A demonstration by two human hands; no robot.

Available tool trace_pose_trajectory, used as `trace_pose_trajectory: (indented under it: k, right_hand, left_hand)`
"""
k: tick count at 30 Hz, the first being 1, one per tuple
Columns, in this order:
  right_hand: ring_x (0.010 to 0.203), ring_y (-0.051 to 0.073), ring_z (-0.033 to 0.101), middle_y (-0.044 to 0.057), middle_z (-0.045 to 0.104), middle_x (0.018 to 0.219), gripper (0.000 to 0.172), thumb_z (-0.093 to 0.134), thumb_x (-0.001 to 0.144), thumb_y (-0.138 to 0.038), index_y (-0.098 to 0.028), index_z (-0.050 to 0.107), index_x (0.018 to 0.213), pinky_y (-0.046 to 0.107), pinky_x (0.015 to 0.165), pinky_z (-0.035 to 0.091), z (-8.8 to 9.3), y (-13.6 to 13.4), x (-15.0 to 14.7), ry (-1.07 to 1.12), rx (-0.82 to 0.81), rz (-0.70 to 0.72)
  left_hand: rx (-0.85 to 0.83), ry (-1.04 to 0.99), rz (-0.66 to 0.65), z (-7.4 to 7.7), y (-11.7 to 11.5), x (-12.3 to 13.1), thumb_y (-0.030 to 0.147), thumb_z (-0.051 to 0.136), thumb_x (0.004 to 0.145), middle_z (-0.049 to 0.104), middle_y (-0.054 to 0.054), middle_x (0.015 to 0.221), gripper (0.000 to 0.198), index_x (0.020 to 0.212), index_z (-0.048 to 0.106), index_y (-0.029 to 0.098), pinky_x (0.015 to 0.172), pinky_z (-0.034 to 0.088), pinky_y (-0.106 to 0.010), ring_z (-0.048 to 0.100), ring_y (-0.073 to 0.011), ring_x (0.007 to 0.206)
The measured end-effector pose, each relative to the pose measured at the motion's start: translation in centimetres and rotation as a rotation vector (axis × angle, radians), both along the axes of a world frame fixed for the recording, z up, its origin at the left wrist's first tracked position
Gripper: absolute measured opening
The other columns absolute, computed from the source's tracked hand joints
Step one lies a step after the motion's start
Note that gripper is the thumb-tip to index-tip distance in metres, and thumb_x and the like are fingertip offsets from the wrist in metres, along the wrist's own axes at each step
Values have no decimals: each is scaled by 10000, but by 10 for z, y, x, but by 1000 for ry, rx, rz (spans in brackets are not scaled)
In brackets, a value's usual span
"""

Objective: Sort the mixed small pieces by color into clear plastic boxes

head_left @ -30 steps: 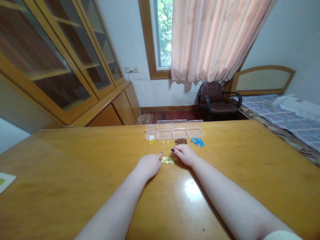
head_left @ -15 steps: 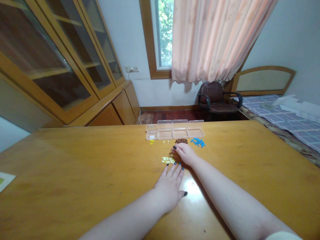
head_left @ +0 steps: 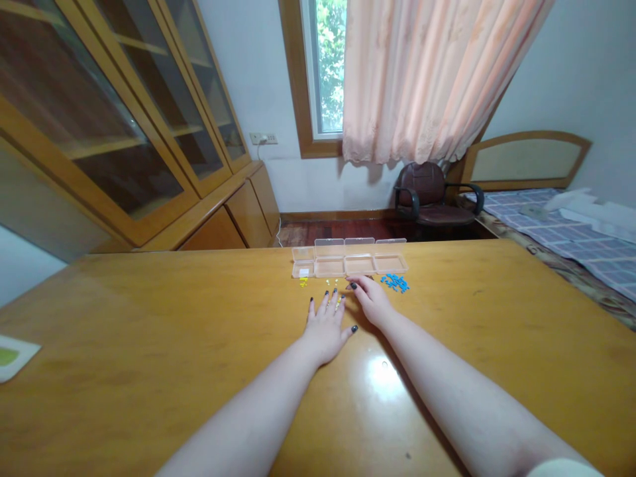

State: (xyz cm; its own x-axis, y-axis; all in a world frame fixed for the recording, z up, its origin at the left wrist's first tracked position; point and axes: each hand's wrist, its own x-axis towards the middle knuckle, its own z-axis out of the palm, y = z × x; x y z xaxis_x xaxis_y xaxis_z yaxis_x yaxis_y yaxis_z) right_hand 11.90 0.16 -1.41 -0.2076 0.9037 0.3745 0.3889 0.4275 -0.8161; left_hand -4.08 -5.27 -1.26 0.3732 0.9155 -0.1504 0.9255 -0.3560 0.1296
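Note:
My left hand (head_left: 324,331) lies flat with fingers spread, over a pile of small pale-yellow pieces (head_left: 338,304) that shows only between the fingertips. Just right of it, my right hand (head_left: 371,299) hovers low with thumb and fingers drawn together. Whatever they pinch is too small or hidden to make out. That hand covers most of the brown pieces. Blue pieces (head_left: 395,283) form a loose pile to its right. Left of it lie a few cream pieces (head_left: 328,283) and a small group of bright yellow pieces (head_left: 303,282). Behind them stand clear plastic boxes (head_left: 330,267) with raised lids.
The wooden table (head_left: 173,358) spans the foreground, with a white card (head_left: 17,358) at its left edge. Past the far edge are a dark red armchair (head_left: 427,192), a bed (head_left: 561,218) and a glass-door cabinet (head_left: 163,132).
My left hand has slid forward and a little left, now covering most of the pale-yellow pile. My right hand has moved slightly forward, over the brown pieces.

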Motion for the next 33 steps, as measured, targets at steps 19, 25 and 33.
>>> trace_pose_trajectory:
  k: [19, 25, 33]
  right_hand:
    - [1002, 215, 548, 97, 653, 1048, 292, 514, 845, -204, -167, 621, 1115, 383, 959, 380, 18, -11, -3, -548, 219, 85]
    - [1072, 217, 550, 89, 656, 1114, 332, 521, 869, -291, -207, 604, 1179, 422, 1034, 303, 23, -13, -6, -626, 208, 164]
    - [1286, 271, 368, 69, 544, 1321, 408, 524, 873, -383, -234, 572, 1250, 493, 1107, 169, 13, -9, -3, -665, 171, 113]
  left_hand:
    - [148, -231, 9, 49, 23, -56, 150, 422, 836, 666, -56, 1054, 408, 1177, 625, 243, 908, 451, -330, 593, -201, 986]
    - [233, -206, -82, 34, 27, -58, 155, 473, 818, 551, -67, 1275, 456, 1239, 588, 287, 1040, 352, -418, 475, -245, 1184]
    - [144, -153, -52, 20, 33, -63, 195, 476, 837, 437, -35, 1418, 461, 1263, 558, 352, 1108, 244, -492, 348, -276, 1322]
